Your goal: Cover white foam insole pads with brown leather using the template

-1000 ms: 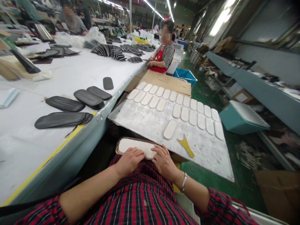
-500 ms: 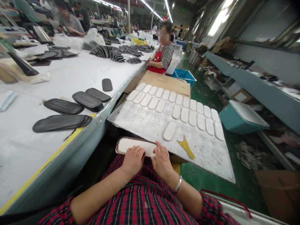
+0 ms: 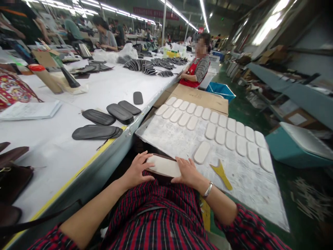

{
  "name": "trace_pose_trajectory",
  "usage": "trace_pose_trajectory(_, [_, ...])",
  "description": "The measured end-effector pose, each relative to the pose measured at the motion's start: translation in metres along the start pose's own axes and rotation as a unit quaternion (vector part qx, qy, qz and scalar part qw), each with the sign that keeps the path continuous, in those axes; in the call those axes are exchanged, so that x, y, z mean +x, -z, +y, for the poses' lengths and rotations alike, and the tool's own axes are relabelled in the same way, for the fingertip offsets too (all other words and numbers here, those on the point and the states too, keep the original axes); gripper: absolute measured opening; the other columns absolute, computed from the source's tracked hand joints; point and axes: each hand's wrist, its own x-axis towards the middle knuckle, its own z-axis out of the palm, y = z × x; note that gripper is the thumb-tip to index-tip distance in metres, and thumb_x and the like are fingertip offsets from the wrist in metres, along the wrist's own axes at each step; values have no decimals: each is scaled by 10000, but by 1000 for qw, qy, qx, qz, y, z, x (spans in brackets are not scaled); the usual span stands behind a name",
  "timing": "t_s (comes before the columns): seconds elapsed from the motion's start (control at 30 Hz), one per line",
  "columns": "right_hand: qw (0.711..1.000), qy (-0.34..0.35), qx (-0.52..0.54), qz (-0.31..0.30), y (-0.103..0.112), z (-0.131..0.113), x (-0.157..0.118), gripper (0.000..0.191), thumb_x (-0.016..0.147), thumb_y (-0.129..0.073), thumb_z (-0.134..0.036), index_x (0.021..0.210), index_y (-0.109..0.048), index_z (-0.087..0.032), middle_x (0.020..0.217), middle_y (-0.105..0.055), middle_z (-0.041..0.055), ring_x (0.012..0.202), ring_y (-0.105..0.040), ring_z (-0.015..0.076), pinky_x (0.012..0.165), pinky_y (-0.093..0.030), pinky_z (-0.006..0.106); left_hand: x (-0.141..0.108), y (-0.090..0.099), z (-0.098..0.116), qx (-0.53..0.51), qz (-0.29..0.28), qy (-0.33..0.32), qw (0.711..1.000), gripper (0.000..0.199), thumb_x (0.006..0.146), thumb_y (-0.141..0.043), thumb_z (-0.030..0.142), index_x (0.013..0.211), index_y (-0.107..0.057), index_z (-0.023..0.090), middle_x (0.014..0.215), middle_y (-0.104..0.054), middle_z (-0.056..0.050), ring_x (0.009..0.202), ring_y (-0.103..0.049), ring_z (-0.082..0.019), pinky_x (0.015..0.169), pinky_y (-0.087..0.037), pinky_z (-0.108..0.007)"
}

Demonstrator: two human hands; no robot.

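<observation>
Panel, elongated and white-faced with a brown rim [image 3: 165, 166], is located crosswise at the worker's waist, directly in front of the plaid garment [image 3: 156, 215] and just beside the near edge of the whitish work board [image 3: 249, 184]. Left hand [image 3: 138, 169] grasps the left end: fingers along the far edge and onto the white face, thumb at the near edge. Right hand [image 3: 187, 172] grasps the opposite end in a similar manner, fingertips at the far edge, thumb at the near corner. Clamping force and any contact underneath cannot be determined from this view. Step in hand, as judged from the hand placement: steadying and aligning the panel by its two ends. Next move calls for even support at both ends and for the white face to be kept level with the rim. Adjacent items: one white oval pad [image 3: 202, 152] lies apart on the work board, with a yellow fork-ended tool [image 3: 221, 175] near it; further white oval pads in rows [image 3: 241, 144] lie beyond. Black elongated pieces [image 3: 93, 132] lie in overlapping groups on the white-topped table [image 3: 62, 152], to the worker's left
</observation>
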Motion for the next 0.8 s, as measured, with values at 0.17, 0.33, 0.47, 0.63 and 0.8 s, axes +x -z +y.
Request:
trace_pose_trajectory(0.17, [999,23,-7,-29,0,-10,20,1038,501,-685,-629,1332,-319,-126,1278,-455,181,1163,-409,342,1010,-121,566,2,-22,-7,-17,-3,65,998,193,718,-621,345,845,-645,202,1375,-338,-74,1315,-173,-289,1035,-254,-494])
trace_pose_trajectory(0.33, [998,37,-7,-53,-4,-19,44,1110,467,-632,-721,1337,-312,-111,1258,-472,200,1153,-413,359,989,-160,568,5,-27,-3,-47,0,122,991,154,697,-618,266,821,-627,176,1449,-200,-86,1328,-113,-344,1009,-251,-550])
trace_pose_trajectory(0.47, [996,57,-8,-61,-9,-30,64,1140,452,-621,-739,1352,-284,-126,1290,-440,203,1169,-400,357,987,-163,567,1,-32,-4,-149,48,169,973,200,692,-623,257,864,-580,165,1460,-154,-114,1319,-178,-332,1014,-256,-538])
trace_pose_trajectory(0.63, [994,66,-13,-81,-13,-45,84,1147,431,-602,-763,1341,-308,-129,1242,-486,197,1125,-446,356,974,-204,549,-9,-40,-21,-371,109,186,903,739,718,-626,294,1324,-210,217,1451,-167,-160,1257,-357,-242,988,-360,-440])
trace_pose_trajectory(0.8, [993,79,-17,-89,-10,-53,95,1072,441,-634,-722,1312,-351,-165,1203,-520,179,1093,-483,346,935,-284,513,-12,-37,-41,-447,21,165,879,792,698,-650,320,1357,-221,222,1405,-318,-134,1268,-337,-257,1029,-298,-463])
